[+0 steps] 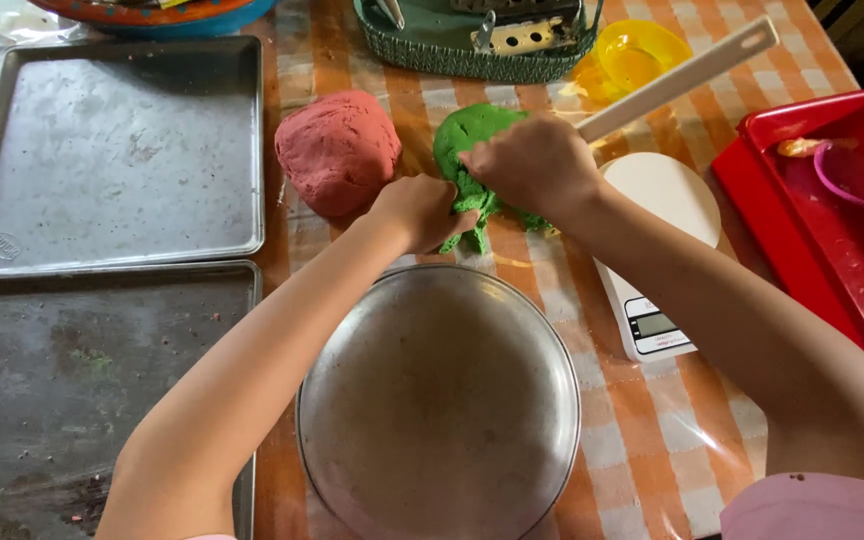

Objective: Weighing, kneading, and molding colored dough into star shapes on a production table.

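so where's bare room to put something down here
The two baking trays, upper and lower, lie bare at left, and the round metal pan is empty. It is crowded round the green dough, where both hands work between the pink dough and the scale.

Both bare forearms reach forward and converge at centre. Left hand (420, 212): closed in a fist, knuckles up, fingers curled under. Right hand (534, 163): palm down, fingers bent and pressing downward, wrist slightly flexed. Hands just beside each other, nearly touching. Pink sleeve edge at right upper arm.
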